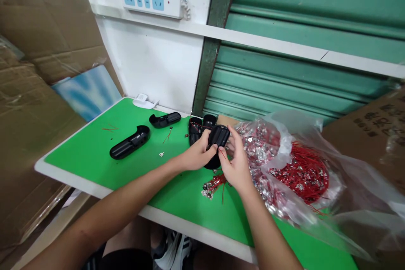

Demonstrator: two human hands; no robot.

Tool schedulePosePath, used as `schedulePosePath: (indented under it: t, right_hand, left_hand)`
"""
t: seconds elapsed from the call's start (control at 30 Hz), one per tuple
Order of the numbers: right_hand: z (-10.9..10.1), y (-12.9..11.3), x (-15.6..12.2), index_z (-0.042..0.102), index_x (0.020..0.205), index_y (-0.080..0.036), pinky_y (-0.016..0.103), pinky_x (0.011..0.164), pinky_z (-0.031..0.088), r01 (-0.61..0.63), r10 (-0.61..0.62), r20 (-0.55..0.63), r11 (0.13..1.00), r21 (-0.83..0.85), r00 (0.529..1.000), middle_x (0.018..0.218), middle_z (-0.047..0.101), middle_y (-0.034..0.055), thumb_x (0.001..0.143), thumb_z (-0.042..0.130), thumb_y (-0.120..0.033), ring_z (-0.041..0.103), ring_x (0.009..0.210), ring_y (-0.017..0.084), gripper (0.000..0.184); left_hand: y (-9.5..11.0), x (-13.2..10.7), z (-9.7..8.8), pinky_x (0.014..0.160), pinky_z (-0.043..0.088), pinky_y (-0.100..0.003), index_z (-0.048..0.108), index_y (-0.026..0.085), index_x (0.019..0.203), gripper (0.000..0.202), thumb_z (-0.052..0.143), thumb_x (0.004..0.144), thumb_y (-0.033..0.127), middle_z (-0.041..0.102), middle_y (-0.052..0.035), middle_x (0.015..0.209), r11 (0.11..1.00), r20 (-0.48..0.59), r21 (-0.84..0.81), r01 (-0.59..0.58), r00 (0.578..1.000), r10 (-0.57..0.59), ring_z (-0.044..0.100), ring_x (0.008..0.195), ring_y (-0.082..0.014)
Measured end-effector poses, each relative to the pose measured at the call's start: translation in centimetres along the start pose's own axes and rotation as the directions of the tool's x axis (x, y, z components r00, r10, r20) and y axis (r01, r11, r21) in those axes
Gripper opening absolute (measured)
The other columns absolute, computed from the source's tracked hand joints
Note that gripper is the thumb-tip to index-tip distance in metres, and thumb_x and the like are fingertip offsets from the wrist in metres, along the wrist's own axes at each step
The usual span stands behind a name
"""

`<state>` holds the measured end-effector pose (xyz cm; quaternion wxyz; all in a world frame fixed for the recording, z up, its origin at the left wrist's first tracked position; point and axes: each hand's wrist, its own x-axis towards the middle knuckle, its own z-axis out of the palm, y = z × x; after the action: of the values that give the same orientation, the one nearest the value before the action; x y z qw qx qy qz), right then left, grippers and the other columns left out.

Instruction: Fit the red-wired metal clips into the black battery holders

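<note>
My left hand [200,152] and my right hand [234,161] both grip a black plastic housing [219,135], raised a little over the green table. Its open, hollow side shows between my fingers. A short red wire [222,153] runs by my right fingertips. More black housings [195,128] lie just behind my hands, partly covered by them. Below my right hand rests a small bundle of red wires with metal contact tabs [212,186]. Off to the left lie two curved black housings, one nearer [129,142] and one farther [165,120].
Clear plastic bags [284,152] full of red wires and metal contacts take up the right of the green table [95,152]. A loose metal tab [161,154] lies mid-table. Behind are a power strip [150,0] and a green shutter [300,29]. Cardboard [34,105] stands at left.
</note>
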<state>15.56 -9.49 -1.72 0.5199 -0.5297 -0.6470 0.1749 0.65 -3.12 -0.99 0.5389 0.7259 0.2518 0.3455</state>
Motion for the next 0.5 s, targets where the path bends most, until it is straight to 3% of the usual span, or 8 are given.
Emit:
schedulePosePath:
  t: [0.23, 0.5]
  right_hand:
    - [0.9, -0.3, -0.5, 0.03, 0.158, -0.027, 0.05, 0.116, 0.046, -0.026, 0.026, -0.035, 1.0, 0.003, 0.999, 0.156, 0.046, 0.0139, 0.104, 0.047, -0.033, 0.051, 0.141, 0.028, 0.057]
    - [1.7, -0.8, -0.8, 0.029, 0.159, -0.028, 0.051, 0.118, 0.043, -0.036, 0.038, -0.092, 0.999, 0.017, 0.995, 0.157, 0.046, 0.0131, 0.103, 0.046, -0.028, 0.051, 0.14, 0.027, 0.059]
  left_hand:
    - [0.2, -0.2, 0.2, 0.105, 0.045, -0.036, 0.04, 0.016, 0.122, 0.031, 0.051, 0.096, 0.03, 0.056, -0.0118, 0.118, 0.997, -0.039, 0.027, -0.076, 0.996, 0.077, 0.057, 0.114, -0.0236]
    - [0.8, -0.5, 0.9, 0.094, 0.048, -0.036, 0.039, 0.016, 0.116, 0.024, 0.048, 0.095, 0.024, 0.058, -0.0118, 0.11, 0.992, -0.111, 0.103, -0.067, 0.991, 0.078, 0.059, 0.102, -0.0233]
